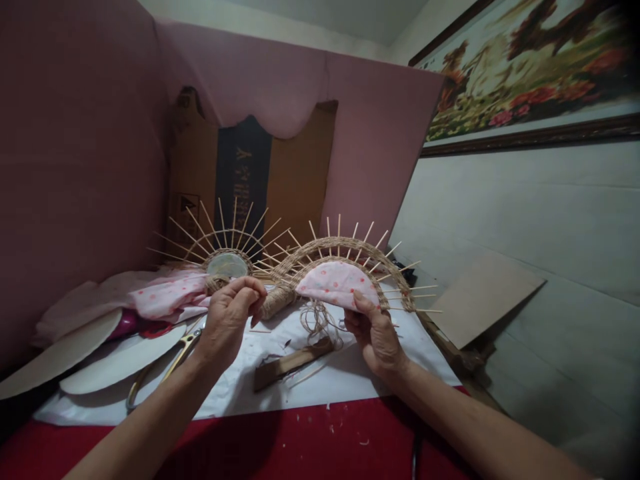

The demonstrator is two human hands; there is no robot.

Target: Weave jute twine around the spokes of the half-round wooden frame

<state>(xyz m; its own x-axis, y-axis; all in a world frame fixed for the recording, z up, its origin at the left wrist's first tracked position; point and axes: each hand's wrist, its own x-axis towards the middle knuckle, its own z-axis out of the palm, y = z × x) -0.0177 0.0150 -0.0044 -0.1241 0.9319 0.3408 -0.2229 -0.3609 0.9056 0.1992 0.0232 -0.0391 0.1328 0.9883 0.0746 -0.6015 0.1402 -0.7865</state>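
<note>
My right hand (374, 333) grips a half-round woven fan frame (345, 248) by its lower edge, thumb in front. Thin sticks radiate from it through bands of twisted cord, and pink dotted fabric (336, 283) covers its centre. To the left, my left hand (233, 313) is raised with thumb and fingers pinched together; whatever they hold, if anything, is too small to make out. Behind that hand stands a second stick frame (227, 265) with a pale round centre. Between my hands lie a roll of twine (278, 302) and a loose tangle of cord (317, 320).
Scissors (183, 353) and two pale curved boards (117, 363) lie at the left, near crumpled dotted cloth (167, 293). A wooden strip (293, 363) rests on the white sheet (360, 390) over red cloth (280, 440). A flat panel (487, 297) leans at right.
</note>
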